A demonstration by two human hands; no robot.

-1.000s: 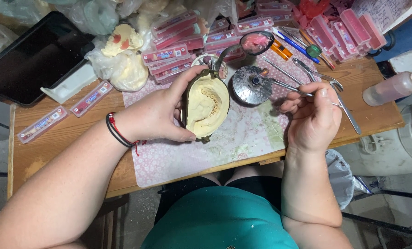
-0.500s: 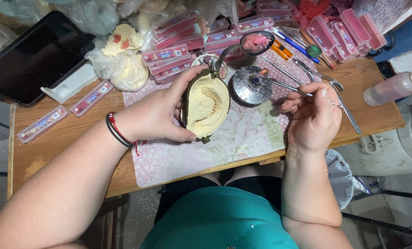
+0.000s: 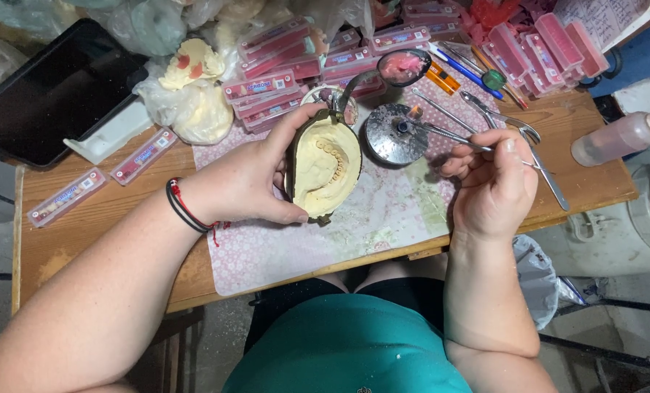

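Over the cluttered surface [image 3: 84,240], the left hand [image 3: 245,182] grips a plaster dental cast [image 3: 326,169] with several teeth set and gaps remaining, while the right hand [image 3: 496,185] pinches a metal instrument [image 3: 448,135] at a small round burner [image 3: 392,135].

Two hands: left hand [image 3: 248,182], right hand [image 3: 496,185]. One plaster dental cast [image 3: 326,169] in a dark flask; one thin metal instrument [image 3: 448,135]; one round metal dish [image 3: 392,134]; one spoon-shaped mixing cup [image 3: 403,65] with pink material. One dark tablet [image 3: 52,91] at the bench's [image 3: 84,233] far left corner; one pale bottle [image 3: 620,137] at its right edge; two long tooth-card boxes [image 3: 66,196] [image 3: 144,155] lying singly near the left edge; one flowered mat [image 3: 383,225]. Stacked pink boxes along the far edge are too overlapped to count.
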